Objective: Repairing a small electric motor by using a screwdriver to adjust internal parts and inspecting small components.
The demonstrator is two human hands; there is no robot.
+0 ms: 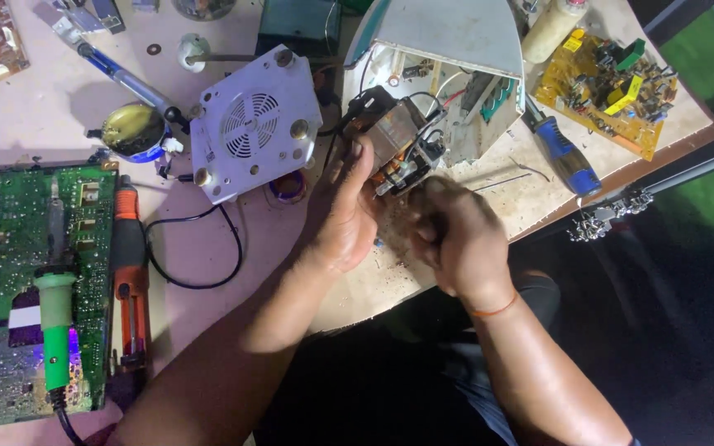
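1. Your left hand (347, 216) sits on the small motor (397, 142); thumb runs up its left side, fingers look clamped around it.
2. Your right hand (454, 234) is curled just below-right of the motor; fingers are together in a loose fist. Can't tell if they pinch anything, the tips are blurred.
3. The motor is between both sets of fingers, at the mouth of the open white appliance housing (456, 37), with black and red wires running into it.
4. Left of your left fingers: white vented base plate (254, 124) tilted on the table (208, 272), black cable (196, 252) looping under it.
5. Far left of your fingers: green circuit board (10, 272) with a green-handled soldering iron (55, 330) lying on it, orange-handled tool (130, 272) just beside it.
6. Up-right of your right fingers: blue-handled screwdriver (566, 155), then the yellow circuit board (609, 78) near the table corner.
7. Above the base plate: a solder paste tin (134, 130) and a blue pen-like tool (121, 76).
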